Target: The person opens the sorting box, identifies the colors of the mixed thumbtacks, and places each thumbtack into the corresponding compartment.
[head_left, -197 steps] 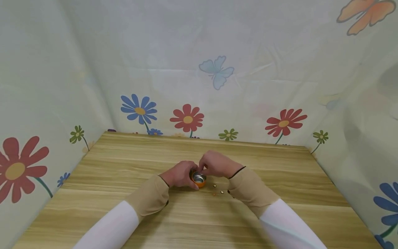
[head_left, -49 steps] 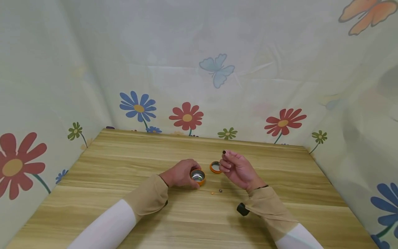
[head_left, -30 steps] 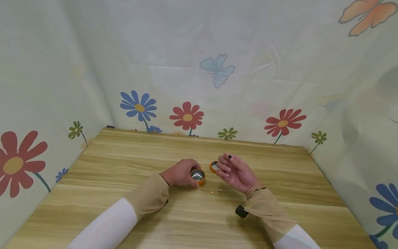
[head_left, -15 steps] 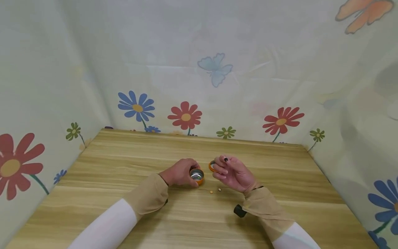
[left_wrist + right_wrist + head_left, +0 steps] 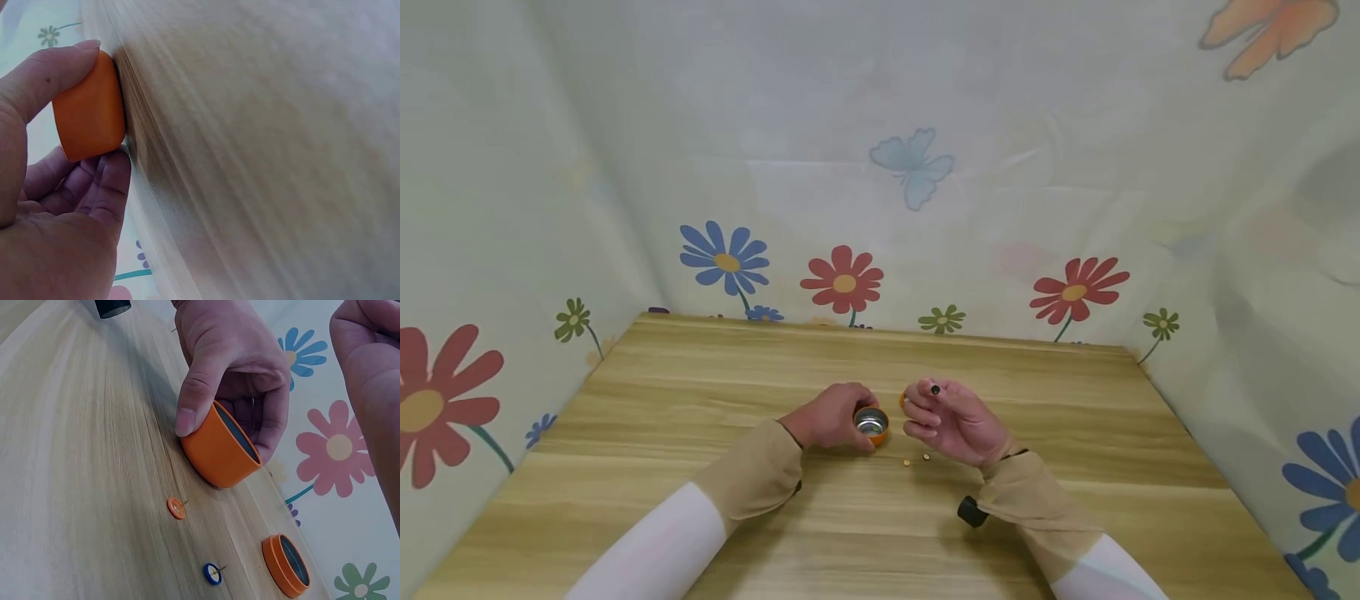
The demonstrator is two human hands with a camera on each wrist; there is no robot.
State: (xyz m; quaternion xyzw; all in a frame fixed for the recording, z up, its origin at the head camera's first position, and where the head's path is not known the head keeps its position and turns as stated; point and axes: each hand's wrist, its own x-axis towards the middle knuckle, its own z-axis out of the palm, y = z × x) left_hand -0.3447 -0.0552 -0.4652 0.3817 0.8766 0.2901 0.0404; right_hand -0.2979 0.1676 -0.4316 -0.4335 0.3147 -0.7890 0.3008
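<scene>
My left hand (image 5: 835, 417) grips a small round orange tin (image 5: 880, 439) standing on the table, its silver inside facing up. In the left wrist view, thumb and fingers clasp the tin wall (image 5: 94, 112) from opposite sides. My right hand (image 5: 958, 421), raised to the right of the tin, pinches a small dark round thumbtack (image 5: 935, 389) between thumb and forefinger, other fingers curled. Two thumbtacks lie points up on the table: an orange one (image 5: 177, 508) and a blue-rimmed one (image 5: 213, 574). The orange lid (image 5: 284, 565) is mostly hidden behind my right hand in the head view.
The wood-grain table (image 5: 737, 533) runs back to a pale cloth wall (image 5: 790, 192) printed with flowers and butterflies. Cloth also hangs at both sides. A black wrist-worn piece (image 5: 972, 512) sticks out under my right sleeve.
Since the oldest frame, my right hand has left the tin and lifted a dark thumbtack from the table. Lately it has drifted slightly left, covering more of the lid. My left hand keeps its hold.
</scene>
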